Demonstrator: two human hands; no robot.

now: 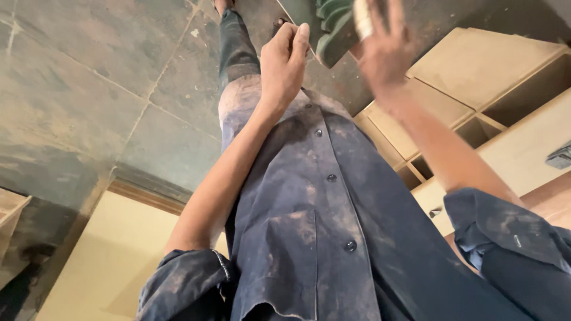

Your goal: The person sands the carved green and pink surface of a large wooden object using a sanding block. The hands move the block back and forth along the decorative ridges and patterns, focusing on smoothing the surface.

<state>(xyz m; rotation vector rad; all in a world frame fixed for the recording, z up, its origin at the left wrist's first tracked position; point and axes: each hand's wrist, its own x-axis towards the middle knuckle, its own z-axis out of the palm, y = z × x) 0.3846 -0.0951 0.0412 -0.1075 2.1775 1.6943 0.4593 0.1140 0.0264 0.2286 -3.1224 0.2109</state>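
I look down my own front at a dusty dark blue buttoned shirt (333,226). My left hand (284,62) hangs in front of my thigh with its fingers curled in and the thumb up; nothing shows in it. My right hand (383,50) is raised and blurred by motion, its back towards me. A small pale ribbed block (361,18) sits against its fingers. Just beyond it lies a dark green ribbed object (333,27) on the floor; I cannot tell what it is.
Dusty grey floor tiles (89,89) spread to the left. A pale wooden cabinet with open compartments (476,89) lies to the right, with a grey cloth (560,156) on it. A cream board (113,255) rests at the lower left.
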